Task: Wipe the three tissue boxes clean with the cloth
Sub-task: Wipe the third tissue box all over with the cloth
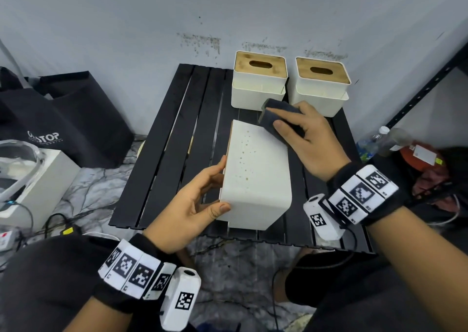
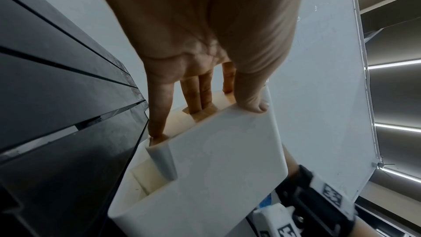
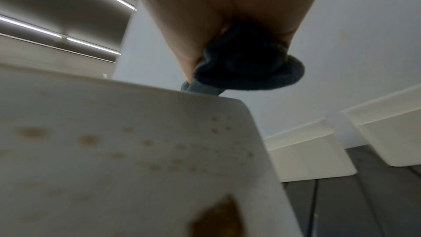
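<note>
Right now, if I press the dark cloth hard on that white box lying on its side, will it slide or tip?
Probably stiff: the white plastic tissue box looks rigid. Likely slide-prone on the smooth black slatted table. The left hand gripping its edge should steady it.

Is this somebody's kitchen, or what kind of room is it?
Probably not a kitchen: more likely a storeroom or workroom. A low black slatted table stands against a stained bare wall, a metal shelf rack on the right, and a black bag and cables on the floor.

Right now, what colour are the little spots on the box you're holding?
Brownish-yellow spots on the white tissue box, clearest in the head view.
</note>
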